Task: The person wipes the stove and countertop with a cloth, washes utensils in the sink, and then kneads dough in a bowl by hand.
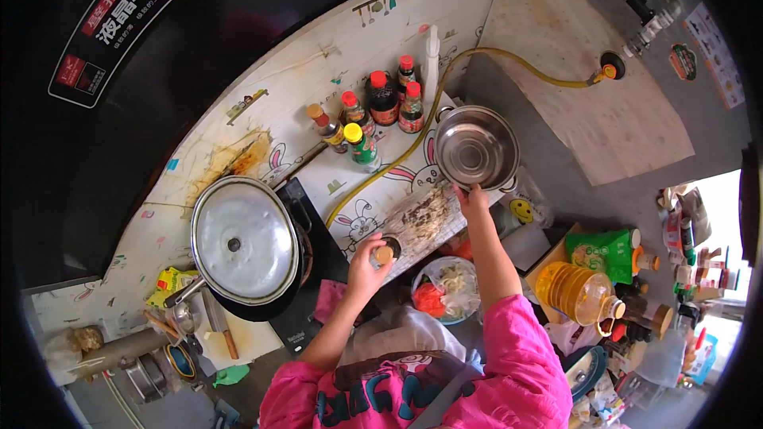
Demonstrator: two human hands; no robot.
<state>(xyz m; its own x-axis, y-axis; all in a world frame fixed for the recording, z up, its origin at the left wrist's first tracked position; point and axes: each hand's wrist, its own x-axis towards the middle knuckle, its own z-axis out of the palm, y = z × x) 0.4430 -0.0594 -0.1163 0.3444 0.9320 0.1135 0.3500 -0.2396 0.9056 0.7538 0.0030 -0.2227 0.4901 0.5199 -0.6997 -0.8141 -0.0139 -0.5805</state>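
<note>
My right hand [474, 200] is closed on the near handle of a two-handled steel pot [475, 148], whose inside looks bare and shiny. The pot is by the wall at the back right of the counter. Over the counter's front part, my left hand [366, 267] is wrapped round a small dark jar with a tan lid [385, 255]. Its exact kind I cannot make out. Between the two hands lies a worn, stained strip of counter covering [421, 216]. To the left, a wok with a domed metal lid [241, 238] sits on the black stove.
Several sauce bottles [383, 99] stand against the wall. A yellow gas hose [509, 54] runs along the counter and wall. Below are a bowl of vegetables [461, 282] and a large oil jug [574, 292]. A cleaver [225, 332] lies on a board at left.
</note>
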